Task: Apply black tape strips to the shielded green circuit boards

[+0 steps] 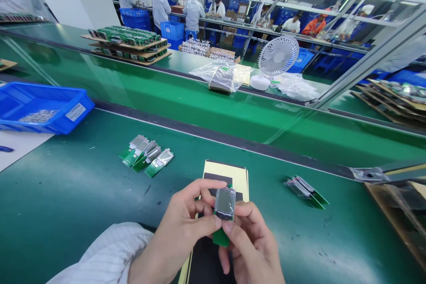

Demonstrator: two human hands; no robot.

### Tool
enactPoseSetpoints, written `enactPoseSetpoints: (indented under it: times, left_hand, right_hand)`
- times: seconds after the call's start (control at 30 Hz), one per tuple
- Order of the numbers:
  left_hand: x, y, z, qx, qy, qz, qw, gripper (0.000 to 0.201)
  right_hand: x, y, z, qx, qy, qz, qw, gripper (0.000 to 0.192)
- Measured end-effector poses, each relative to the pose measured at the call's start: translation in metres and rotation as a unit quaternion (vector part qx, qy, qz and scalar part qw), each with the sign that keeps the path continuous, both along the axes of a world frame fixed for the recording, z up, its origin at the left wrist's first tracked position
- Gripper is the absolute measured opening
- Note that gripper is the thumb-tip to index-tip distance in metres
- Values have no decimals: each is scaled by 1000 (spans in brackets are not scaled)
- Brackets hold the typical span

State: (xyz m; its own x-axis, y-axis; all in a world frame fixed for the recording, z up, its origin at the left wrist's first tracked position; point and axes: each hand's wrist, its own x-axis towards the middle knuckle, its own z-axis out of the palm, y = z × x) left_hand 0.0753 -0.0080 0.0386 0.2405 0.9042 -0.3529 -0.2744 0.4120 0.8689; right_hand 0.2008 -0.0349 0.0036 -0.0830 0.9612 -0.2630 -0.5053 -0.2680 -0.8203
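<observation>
- Display module (pixel 225 202) on its green board, pinched at the edges by left hand (pixel 181 235) and right hand (pixel 251 248), above a yellow-black sheet (pixel 239 177).
- Fingertips closed only on edges; a slip could drop it.
- Thumbs could smudge the screen.
- Finished modules (pixel 146 155) lie well apart.

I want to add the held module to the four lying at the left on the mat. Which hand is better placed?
Probably the left hand: it grips the display module and is nearer the row of four modules; the right hand lies farther away.

The hands (pixel 213 235) hide the green board's (pixel 220 237) middle; the bin's (pixel 71 97) label is unreadable.
</observation>
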Motion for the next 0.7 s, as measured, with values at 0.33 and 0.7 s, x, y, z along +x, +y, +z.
enactPoseSetpoints:
  times: [0.33,0.7]
  left_hand:
    - [-2,3,7,-27,-56,-21,998,36]
    - [0,4,9,-71,-49,-22,996,33]
  right_hand:
    - [5,4,11,19,-34,51,998,14]
    - [4,5,9,-41,-1,28,999,15]
